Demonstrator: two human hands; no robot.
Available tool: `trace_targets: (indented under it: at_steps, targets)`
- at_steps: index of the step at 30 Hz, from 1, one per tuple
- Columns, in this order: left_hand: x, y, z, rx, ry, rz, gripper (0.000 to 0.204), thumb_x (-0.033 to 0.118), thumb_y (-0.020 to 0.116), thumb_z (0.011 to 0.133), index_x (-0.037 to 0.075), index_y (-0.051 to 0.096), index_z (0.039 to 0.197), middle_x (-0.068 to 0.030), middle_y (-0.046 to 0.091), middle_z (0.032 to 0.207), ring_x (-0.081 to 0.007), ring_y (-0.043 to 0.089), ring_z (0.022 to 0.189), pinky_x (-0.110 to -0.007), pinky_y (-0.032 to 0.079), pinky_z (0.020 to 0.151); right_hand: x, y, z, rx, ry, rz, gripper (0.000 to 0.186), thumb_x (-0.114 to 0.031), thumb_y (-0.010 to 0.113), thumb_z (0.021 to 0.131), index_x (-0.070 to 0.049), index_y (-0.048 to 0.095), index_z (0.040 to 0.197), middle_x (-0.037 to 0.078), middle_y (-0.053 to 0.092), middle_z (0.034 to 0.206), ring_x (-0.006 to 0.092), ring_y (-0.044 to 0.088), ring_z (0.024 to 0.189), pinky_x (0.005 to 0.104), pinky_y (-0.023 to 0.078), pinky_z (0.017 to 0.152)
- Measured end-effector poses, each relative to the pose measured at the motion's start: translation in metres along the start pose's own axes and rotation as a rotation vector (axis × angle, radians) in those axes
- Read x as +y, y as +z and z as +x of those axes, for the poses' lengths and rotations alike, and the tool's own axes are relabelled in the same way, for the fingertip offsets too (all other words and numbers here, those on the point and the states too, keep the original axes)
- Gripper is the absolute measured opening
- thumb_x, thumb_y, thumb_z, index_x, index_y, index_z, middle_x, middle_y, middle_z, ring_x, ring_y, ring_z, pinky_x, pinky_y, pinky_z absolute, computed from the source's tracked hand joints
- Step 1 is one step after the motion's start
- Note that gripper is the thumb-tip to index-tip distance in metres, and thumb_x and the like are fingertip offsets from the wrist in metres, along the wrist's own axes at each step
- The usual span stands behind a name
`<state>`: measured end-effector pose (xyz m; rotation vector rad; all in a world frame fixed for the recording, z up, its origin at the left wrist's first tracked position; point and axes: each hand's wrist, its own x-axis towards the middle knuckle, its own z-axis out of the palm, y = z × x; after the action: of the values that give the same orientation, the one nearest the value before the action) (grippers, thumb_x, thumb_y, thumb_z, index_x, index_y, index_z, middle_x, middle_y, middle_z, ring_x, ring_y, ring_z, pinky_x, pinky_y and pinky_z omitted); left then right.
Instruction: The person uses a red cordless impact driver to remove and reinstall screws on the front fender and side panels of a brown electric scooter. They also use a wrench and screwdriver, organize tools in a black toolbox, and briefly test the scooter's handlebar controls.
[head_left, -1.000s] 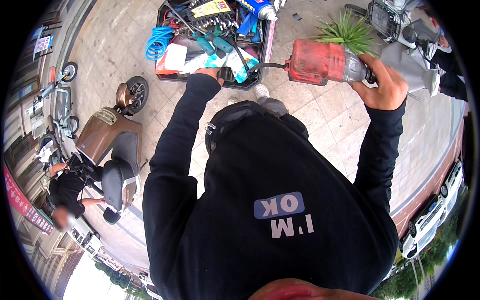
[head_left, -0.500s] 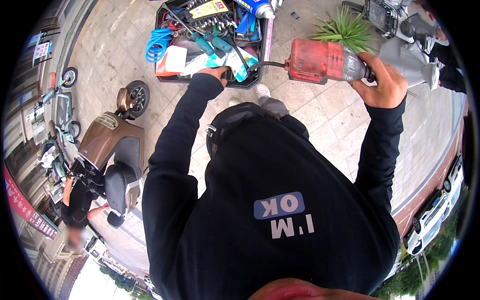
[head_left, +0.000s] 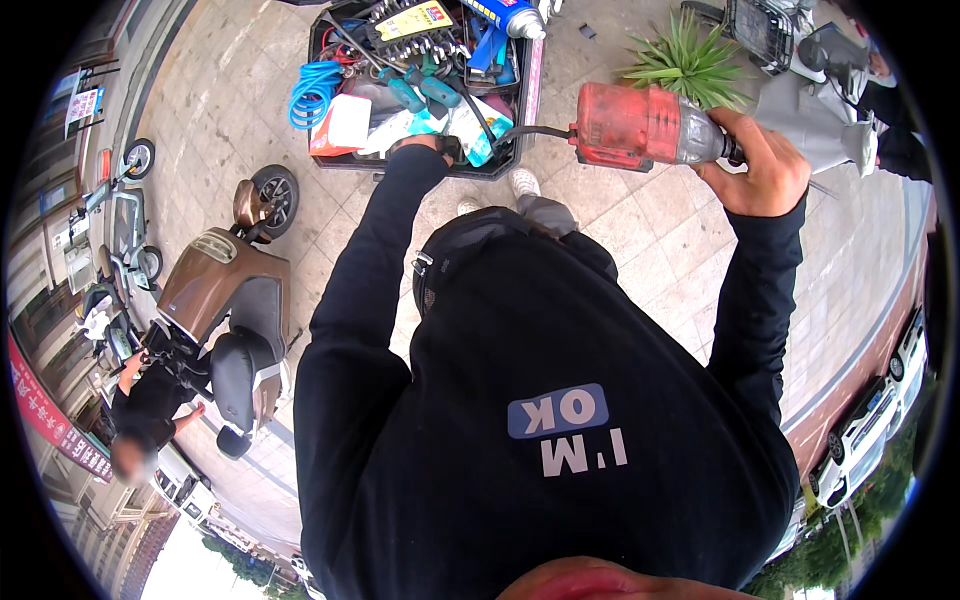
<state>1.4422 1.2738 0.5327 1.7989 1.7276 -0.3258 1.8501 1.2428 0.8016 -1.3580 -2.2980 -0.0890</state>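
My right hand grips the nose of a red power tool, held out to the right of a black toolbox; a dark cord runs from the tool into the box. My left hand is at the box’s near edge, fingers curled at a dark object I cannot make out, partly hidden. In the box lie a blue coiled hose, a yellow-labelled wrench set, teal-handled tools, a blue spray can and white packets.
A brown scooter stands at left, a person in black beside it. More two-wheelers stand behind. A grey scooter, dark-clothed person and spiky plant are at upper right. White cars line the lower right.
My left hand has shifted slightly at the box edge, its fingers now more hidden. My right hand, holding the tool, has moved slightly left. The person beside the brown scooter has moved.
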Motion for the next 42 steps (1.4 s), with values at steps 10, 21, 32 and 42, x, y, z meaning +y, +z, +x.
trace_targets:
  at_steps: [10, 21, 32, 42]
  targets:
    - [0.008, 0.005, -0.018, 0.251, -0.050, 0.099, 0.040, 0.041, 0.067, 0.086, 0.004, 0.071, 0.099, -0.0213, 0.070, 0.098, -0.0378, 0.068, 0.093, -0.045, 0.053, 0.084, 0.002, 0.002, -0.001, 0.034, 0.016, 0.024, 0.045, -0.016, 0.087, 0.058, -0.009, 0.071, 0.100, 0.007, 0.064, 0.068, 0.0213, 0.061, 0.057, 0.0308, 0.049, 0.055]
    - [-0.004, 0.041, -0.011, 0.327, -0.024, -0.122, 0.032, 0.034, 0.068, 0.085, 0.006, 0.071, 0.099, -0.0185, 0.071, 0.095, -0.0370, 0.068, 0.093, -0.044, 0.053, 0.086, 0.001, 0.004, -0.001, 0.014, -0.013, 0.030, 0.046, -0.016, 0.086, 0.057, -0.009, 0.071, 0.100, 0.005, 0.065, 0.070, 0.0214, 0.059, 0.057, 0.0309, 0.048, 0.054]
    - [-0.005, 0.064, -0.001, 0.353, -0.222, -0.211, 0.028, 0.034, 0.069, 0.079, 0.010, 0.073, 0.094, -0.0146, 0.072, 0.093, -0.0336, 0.070, 0.088, -0.045, 0.055, 0.081, -0.029, 0.008, 0.047, -0.027, -0.171, 0.153, 0.043, -0.012, 0.083, 0.059, -0.006, 0.070, 0.099, 0.009, 0.069, 0.077, 0.0260, 0.063, 0.061, 0.0326, 0.050, 0.059]
    - [0.048, 0.015, -0.060, 0.301, -0.104, -0.025, 0.023, 0.020, 0.060, 0.083, 0.005, 0.073, 0.095, -0.0172, 0.071, 0.097, -0.0348, 0.068, 0.096, -0.059, 0.037, 0.098, -0.049, -0.030, 0.041, -0.036, -0.249, 0.162, 0.046, -0.017, 0.080, 0.064, -0.002, 0.067, 0.106, 0.017, 0.067, 0.083, 0.0351, 0.063, 0.069, 0.0397, 0.050, 0.063]
